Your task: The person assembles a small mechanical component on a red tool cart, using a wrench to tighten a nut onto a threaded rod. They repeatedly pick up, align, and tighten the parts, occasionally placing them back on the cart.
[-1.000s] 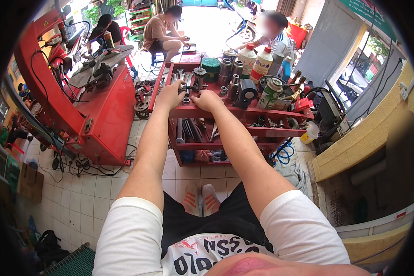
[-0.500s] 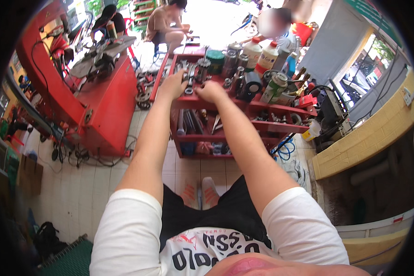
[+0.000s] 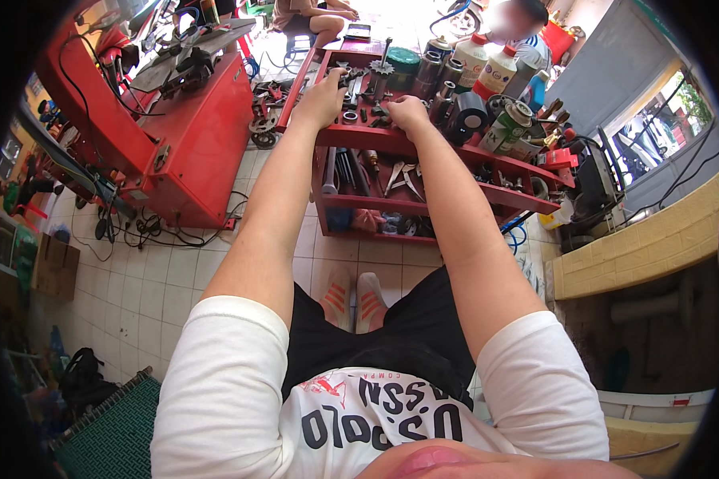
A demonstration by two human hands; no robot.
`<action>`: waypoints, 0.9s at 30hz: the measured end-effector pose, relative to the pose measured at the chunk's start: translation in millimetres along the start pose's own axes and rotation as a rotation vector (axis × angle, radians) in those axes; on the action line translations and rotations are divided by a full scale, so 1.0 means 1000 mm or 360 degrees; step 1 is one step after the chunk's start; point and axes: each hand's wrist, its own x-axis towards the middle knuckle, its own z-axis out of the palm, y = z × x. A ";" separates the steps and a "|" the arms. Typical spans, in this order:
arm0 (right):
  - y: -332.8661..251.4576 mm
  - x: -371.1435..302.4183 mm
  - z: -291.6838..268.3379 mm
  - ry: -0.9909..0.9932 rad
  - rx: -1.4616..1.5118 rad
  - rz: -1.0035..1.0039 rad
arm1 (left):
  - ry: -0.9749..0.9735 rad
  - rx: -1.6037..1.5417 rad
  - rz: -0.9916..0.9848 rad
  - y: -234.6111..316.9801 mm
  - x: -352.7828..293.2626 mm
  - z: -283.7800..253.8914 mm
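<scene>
Both my arms reach forward over the top tray of a red tool cart (image 3: 375, 137). My left hand (image 3: 321, 104) is at the tray's left side, fingers curled among small metal parts; whatever it grips is hidden. To its right, my right hand (image 3: 408, 114) has its fingers drawn together beside some small dark parts, and what they hold is too small to make out. Between the hands lies a metal ring (image 3: 350, 116). A toothed sprocket (image 3: 382, 69) stands just beyond, next to a green tub (image 3: 403, 65).
White bottles with red caps (image 3: 497, 73), cans and a dark cylinder (image 3: 465, 120) crowd the cart's right side. Pliers (image 3: 405, 177) lie on the shelf below. A red machine (image 3: 192, 152) stands at left, cables on the floor beside it. Other people sit beyond the cart.
The whole view has shifted, so the cart sits higher and further right. My right hand has moved a little away from my left, showing more of the tray between them.
</scene>
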 end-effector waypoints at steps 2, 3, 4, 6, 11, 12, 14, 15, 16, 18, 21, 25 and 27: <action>-0.006 -0.005 0.001 -0.0035 -0.0074 -0.0004 | -0.0009 0.0021 -0.0016 -0.003 -0.002 -0.001; -0.001 -0.001 0.000 -0.0004 -0.0139 -0.0047 | -0.0015 0.0019 -0.0011 0.001 0.000 0.000; 0.006 0.006 -0.002 0.0034 -0.0206 -0.0088 | -0.0019 -0.0001 -0.0009 0.005 0.003 0.003; 0.010 0.009 -0.001 0.0101 -0.0361 -0.0223 | -0.0021 -0.0019 -0.0029 0.004 0.006 0.006; -0.013 -0.018 0.014 0.0188 -0.0568 -0.0449 | 0.0070 0.0000 0.0019 -0.008 -0.001 0.002; -0.015 -0.019 0.012 0.0209 -0.0553 -0.0428 | 0.0049 0.0040 -0.0009 -0.006 0.002 0.004; -0.014 -0.023 0.005 0.0235 -0.0549 -0.0398 | 0.0029 0.0025 -0.0006 0.011 0.002 0.000; -0.021 -0.029 0.003 0.0186 -0.0543 -0.0375 | 0.0043 0.0023 0.0016 0.008 0.002 -0.002; -0.026 -0.034 0.002 0.0138 -0.0547 -0.0347 | 0.0055 0.0012 0.0038 0.005 0.001 -0.003; -0.029 -0.039 0.004 0.0169 -0.0522 -0.0370 | 0.0029 0.0007 0.0007 0.004 0.000 -0.006; -0.030 -0.042 0.003 0.0218 -0.0522 -0.0393 | 0.0015 -0.0031 -0.0026 0.009 -0.002 -0.009; -0.033 -0.047 -0.001 0.0274 -0.0516 -0.0439 | -0.0035 -0.0026 -0.0096 0.016 -0.003 -0.012; -0.034 -0.049 -0.001 0.0265 -0.0491 -0.0442 | -0.0036 -0.0029 -0.0087 0.019 -0.002 -0.013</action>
